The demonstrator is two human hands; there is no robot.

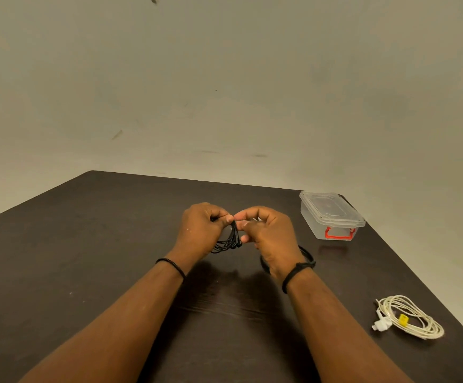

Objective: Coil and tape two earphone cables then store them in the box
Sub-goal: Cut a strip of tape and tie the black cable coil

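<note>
A coiled black earphone cable point(229, 240) hangs between my hands above the middle of the dark table. My left hand point(201, 230) grips the coil's top with curled fingers. My right hand point(266, 233) pinches at the coil's upper edge with thumb and forefinger; what lies between those fingertips is too small to tell. A coiled white earphone cable point(411, 317) with a yellow tape band lies on the table at the right. The clear plastic box point(331, 215) with a red latch stands lidded at the back right.
A black ring, seemingly a tape roll point(306, 257), lies on the dark table point(86, 258) partly hidden behind my right wrist. The table's right edge runs close to the white cable. A plain wall rises behind the table.
</note>
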